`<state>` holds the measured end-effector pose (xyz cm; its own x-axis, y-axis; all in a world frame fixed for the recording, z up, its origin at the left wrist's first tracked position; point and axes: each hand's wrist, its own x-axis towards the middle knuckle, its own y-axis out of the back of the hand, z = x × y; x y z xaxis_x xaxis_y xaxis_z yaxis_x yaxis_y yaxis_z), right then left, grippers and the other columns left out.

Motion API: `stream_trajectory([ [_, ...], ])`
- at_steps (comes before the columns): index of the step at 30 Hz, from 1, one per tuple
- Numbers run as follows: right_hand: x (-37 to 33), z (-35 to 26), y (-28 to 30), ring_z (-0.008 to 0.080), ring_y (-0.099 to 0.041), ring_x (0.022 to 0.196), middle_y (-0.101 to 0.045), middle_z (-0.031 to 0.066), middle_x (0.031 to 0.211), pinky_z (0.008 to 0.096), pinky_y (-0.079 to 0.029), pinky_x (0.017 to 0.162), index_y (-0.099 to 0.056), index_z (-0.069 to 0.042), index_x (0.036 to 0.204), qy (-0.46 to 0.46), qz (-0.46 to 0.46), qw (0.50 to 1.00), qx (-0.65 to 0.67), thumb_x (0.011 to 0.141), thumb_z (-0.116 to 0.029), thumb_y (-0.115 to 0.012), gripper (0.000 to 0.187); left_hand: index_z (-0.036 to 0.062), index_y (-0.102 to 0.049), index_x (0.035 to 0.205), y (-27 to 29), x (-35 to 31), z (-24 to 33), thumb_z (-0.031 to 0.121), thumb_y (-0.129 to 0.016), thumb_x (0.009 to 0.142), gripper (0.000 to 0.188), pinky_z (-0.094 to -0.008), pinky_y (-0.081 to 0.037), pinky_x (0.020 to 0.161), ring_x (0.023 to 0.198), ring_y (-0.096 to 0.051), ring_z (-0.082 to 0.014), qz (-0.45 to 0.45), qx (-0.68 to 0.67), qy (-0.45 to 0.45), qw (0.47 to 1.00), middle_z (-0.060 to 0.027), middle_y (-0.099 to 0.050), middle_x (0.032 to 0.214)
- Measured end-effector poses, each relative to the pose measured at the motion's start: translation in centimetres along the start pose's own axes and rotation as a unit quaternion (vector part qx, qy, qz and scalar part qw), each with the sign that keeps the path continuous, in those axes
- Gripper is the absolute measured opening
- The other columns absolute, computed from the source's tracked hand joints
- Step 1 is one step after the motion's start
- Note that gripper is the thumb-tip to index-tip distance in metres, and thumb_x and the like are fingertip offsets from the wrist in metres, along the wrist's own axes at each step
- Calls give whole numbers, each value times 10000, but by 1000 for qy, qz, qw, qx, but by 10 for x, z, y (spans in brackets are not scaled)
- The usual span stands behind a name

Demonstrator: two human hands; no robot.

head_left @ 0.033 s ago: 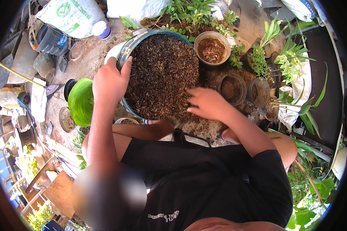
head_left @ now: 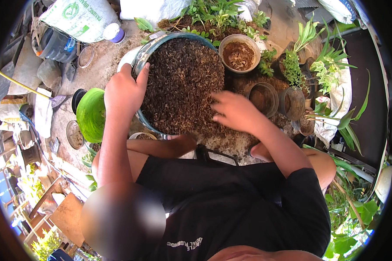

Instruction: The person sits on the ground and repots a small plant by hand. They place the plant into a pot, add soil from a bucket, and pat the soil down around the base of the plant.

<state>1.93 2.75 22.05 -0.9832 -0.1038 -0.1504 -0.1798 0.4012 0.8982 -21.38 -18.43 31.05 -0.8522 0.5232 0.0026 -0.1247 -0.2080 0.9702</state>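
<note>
A wide round teal tub (head_left: pixel 146 123) full of dark, chaffy potting mix (head_left: pixel 178 82) stands in front of me. My left hand (head_left: pixel 125 93) is closed over the tub's left rim, its thumb pointing along the inner side. At the mix's right edge, my right hand (head_left: pixel 237 111) is open with its fingers apart and slightly bent. Its fingertips meet or hover just over the mix; I cannot tell which. Loose mix lies spilled beside the tub under that hand.
Right of the tub are a round pot with reddish-brown soil (head_left: pixel 239 53), a clear plastic pot (head_left: pixel 263 99) and several potted plants. A green basin (head_left: pixel 91 115) stands at left, with a white sack (head_left: pixel 78 19) farther back. Uprooted leafy plants (head_left: pixel 213 17) lie behind the tub.
My right hand has shifted slightly away from me, along the mix's right edge. The left hand keeps its place on the rim.
</note>
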Motion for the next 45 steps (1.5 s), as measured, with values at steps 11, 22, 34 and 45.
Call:
stream_trajectory([
  [11,104,-31,-32,524,-343,1415,-410,245,1539,595,-369,1149,-577,-106,1427,75,217,973,7,909,-582,-643,706,-44,-636,928,-2,2,11,534,-547,988,589,-570,-541,796,839,-687,-507,7,5,-3,1000,-316,-685,822],
  [22,9,0,-13,372,-528,1313,-567,150,1411,475,-482,1062,-688,-128,1264,103,-39,993,-35,831,-285,-738,463,-47,-627,926,-2,-3,-1,546,-546,986,602,-560,-544,794,831,-690,-495,0,-2,-4,1000,-305,-689,822],
  [34,106,20,-17,471,-402,1419,-414,241,1556,522,-375,1168,-506,-76,1472,79,220,970,-73,954,-474,-640,667,-56,-643,961,3,0,15,549,-538,983,614,-557,-546,810,862,-697,-492,-8,-1,3,1000,-313,-696,847],
  [45,9,12,18,343,-603,1266,-608,169,1403,454,-496,1070,-687,-80,1289,-19,-23,999,35,964,-361,-644,431,-49,-642,958,1,-6,1,544,-560,968,599,-554,-544,804,865,-695,-493,-19,-2,4,1000,-309,-698,846],
])
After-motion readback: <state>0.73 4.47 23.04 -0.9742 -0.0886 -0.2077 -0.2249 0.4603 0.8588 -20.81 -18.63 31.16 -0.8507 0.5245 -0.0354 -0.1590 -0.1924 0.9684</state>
